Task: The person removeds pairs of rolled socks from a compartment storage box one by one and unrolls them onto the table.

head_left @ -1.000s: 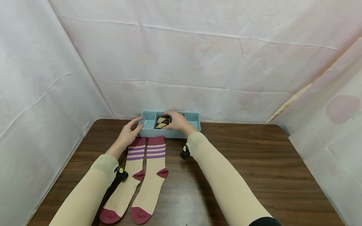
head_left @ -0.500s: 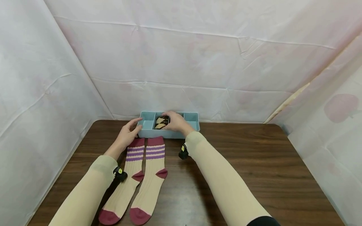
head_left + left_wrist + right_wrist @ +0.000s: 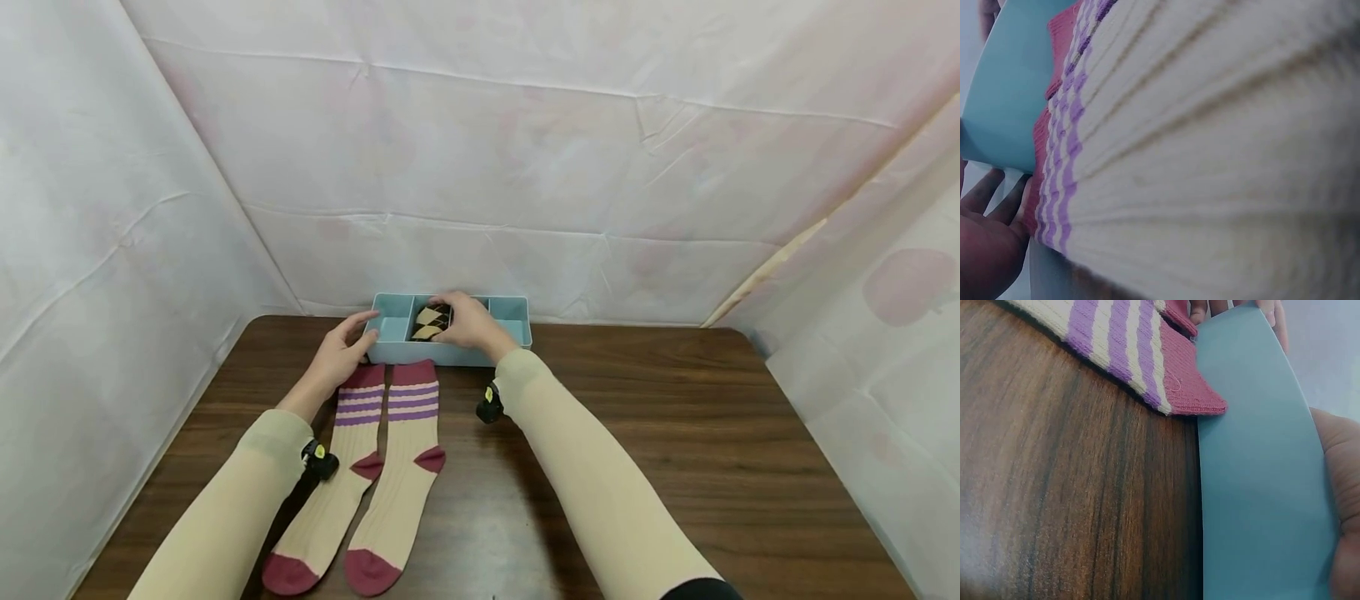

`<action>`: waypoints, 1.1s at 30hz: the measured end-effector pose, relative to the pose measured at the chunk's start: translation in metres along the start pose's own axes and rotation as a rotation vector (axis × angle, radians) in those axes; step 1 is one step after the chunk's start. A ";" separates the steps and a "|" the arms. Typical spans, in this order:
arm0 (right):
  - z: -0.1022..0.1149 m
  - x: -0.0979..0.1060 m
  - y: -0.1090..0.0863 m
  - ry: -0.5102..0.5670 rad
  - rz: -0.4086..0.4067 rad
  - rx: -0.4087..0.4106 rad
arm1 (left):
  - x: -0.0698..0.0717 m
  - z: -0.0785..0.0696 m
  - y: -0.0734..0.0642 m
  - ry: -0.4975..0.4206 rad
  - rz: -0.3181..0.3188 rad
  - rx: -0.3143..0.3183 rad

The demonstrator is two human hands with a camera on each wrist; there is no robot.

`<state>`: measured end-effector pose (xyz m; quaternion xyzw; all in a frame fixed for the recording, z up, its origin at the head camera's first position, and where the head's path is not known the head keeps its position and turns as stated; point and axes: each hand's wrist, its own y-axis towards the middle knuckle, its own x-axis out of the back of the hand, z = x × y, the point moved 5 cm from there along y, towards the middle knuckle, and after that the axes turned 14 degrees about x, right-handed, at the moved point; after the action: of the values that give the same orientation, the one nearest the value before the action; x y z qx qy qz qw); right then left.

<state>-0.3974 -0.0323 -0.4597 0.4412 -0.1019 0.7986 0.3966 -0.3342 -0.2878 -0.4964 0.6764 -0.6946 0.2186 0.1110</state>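
Near edge: the striped socks (image 3: 396, 500) lie side by side, toes toward you, cuffs up against the box (image 3: 457, 357). They match the pictures of a second ago; the slight shift of the whole view looks like your head moving.

Your left hand (image 3: 339, 354) stays at the box's left end, thumb and fingers well spread, tips on or just at the rim — touching, it seems to steady it, not clasping anything.

Your right hand (image 3: 472, 323) also keeps its place over the middle of the box. Its fingers and thumb curve around the right side of the diamond bundle (image 3: 431, 322); how firmly, you cannot tell, as the tips are partly hidden. Net change over the second: next to none. Judgement — a brief hold, with the bundle's seating the point in hand.

Box contents: dividers part it into a row. The leftmost compartment shows its blue floor; the bundle sits in the one beside it, below the rim or about level. Your right hand mostly covers the next, contents unreadable. The right end shows blue floor too.

Farthest: the pale curtain (image 3: 480, 167) behind the box.
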 end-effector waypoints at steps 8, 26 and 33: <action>0.006 0.000 -0.001 0.027 -0.025 0.022 | 0.005 0.002 -0.001 0.001 0.000 -0.011; 0.013 0.012 -0.014 -0.041 -0.106 0.057 | -0.005 -0.002 -0.001 0.007 0.016 0.015; 0.020 0.034 -0.015 0.072 -0.237 0.084 | -0.006 -0.001 0.003 0.008 0.024 0.020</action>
<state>-0.3841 -0.0143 -0.4241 0.4372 -0.0012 0.7649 0.4730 -0.3365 -0.2817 -0.4988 0.6682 -0.7000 0.2295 0.1042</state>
